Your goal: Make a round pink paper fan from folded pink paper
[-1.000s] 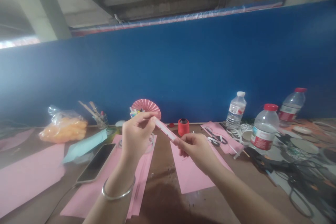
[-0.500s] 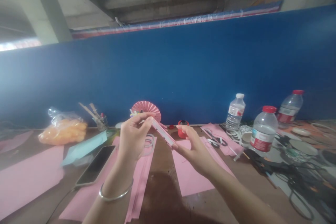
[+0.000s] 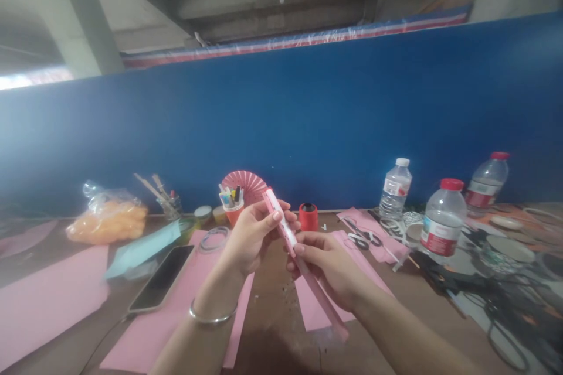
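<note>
Both hands grip a narrow strip of folded pink paper (image 3: 321, 304), which slants from upper left to lower right. Its upper part has a white face with small dark marks. My left hand (image 3: 253, 237), with a silver bangle at the wrist, pinches the upper end between thumb and fingers. Lower down, my right hand (image 3: 323, 258) is closed on the strip, and the free end hangs out below it. Flat pink sheets (image 3: 310, 307) lie on the table under and beside the hands. Behind them stands a pleated pink paper fan (image 3: 246, 183).
A cup of pens (image 3: 233, 211) and a red round container (image 3: 308, 218) stand behind the hands. Scissors (image 3: 363, 237) lie to the right, near water bottles (image 3: 442, 220) and tangled cords. At left are a phone (image 3: 162, 278) and a bag of orange material (image 3: 108, 220).
The strip has turned steeper, and its pink length now trails below my right hand. My left hand has shifted right, uncovering the pen cup; my right fingers have closed around the strip.
</note>
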`<act>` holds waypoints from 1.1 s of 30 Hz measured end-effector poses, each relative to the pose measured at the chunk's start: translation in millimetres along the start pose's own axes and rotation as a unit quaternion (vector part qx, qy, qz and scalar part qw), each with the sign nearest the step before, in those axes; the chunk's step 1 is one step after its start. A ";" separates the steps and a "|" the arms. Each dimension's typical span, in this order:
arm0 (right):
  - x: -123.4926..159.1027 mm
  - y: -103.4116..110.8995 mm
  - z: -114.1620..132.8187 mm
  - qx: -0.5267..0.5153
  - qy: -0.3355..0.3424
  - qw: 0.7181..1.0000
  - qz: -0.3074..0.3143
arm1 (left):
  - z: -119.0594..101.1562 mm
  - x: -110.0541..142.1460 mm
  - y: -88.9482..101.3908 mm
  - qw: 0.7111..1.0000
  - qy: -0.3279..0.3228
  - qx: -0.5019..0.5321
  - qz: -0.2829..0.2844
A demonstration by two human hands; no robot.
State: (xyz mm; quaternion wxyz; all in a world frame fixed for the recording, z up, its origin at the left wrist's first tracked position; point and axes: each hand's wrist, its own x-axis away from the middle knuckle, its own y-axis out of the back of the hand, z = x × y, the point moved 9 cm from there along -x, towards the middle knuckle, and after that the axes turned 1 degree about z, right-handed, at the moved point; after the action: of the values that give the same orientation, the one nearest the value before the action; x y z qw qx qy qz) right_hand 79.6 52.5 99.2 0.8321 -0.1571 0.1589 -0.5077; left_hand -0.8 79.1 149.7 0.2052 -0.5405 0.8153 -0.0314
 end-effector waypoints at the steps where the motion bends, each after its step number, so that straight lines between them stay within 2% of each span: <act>1: 0.6 -1.5 -0.1 -0.006 -0.002 1.000 0.007 | 0.0 0.0 0.2 1.000 -0.003 0.007 0.000; 7: 3.5 -7.8 1.4 -0.020 -0.001 0.998 0.055 | 1.7 0.4 -6.1 0.999 -0.003 0.033 0.021; 14: 5.7 -1.3 3.4 0.051 -0.006 0.999 -0.003 | 1.3 2.2 -13.4 0.999 -0.034 0.003 0.042; 18: 7.2 -7.0 11.1 0.055 0.019 0.998 0.021 | -5.1 6.6 -23.3 0.996 -0.042 -0.020 0.075; 21: 8.9 -3.3 16.2 0.124 0.020 0.992 0.014 | -19.4 9.7 -18.3 0.995 -0.060 -0.065 0.051; 24: 11.3 4.1 26.3 0.275 0.037 0.960 -0.019 | -37.1 13.3 -2.4 0.974 -0.082 -0.209 -0.023; 27: 13.9 5.0 37.6 0.407 0.068 0.910 -0.041 | -48.3 17.8 12.9 0.919 -0.081 -0.373 -0.099; 29: 15.0 4.9 41.6 0.459 0.076 0.884 -0.049 | -50.1 19.9 16.6 0.903 -0.080 -0.404 -0.121; 33: 16.2 3.5 42.3 0.518 0.075 0.851 -0.035 | -42.1 21.4 9.1 0.909 -0.077 -0.391 -0.119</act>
State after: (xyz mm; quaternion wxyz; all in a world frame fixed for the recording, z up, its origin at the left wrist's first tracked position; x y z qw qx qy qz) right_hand 107.4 43.8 134.1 0.7604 0.3297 -0.0711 -0.5551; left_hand -31.3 56.5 179.3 0.0344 -0.6713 0.6734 0.3077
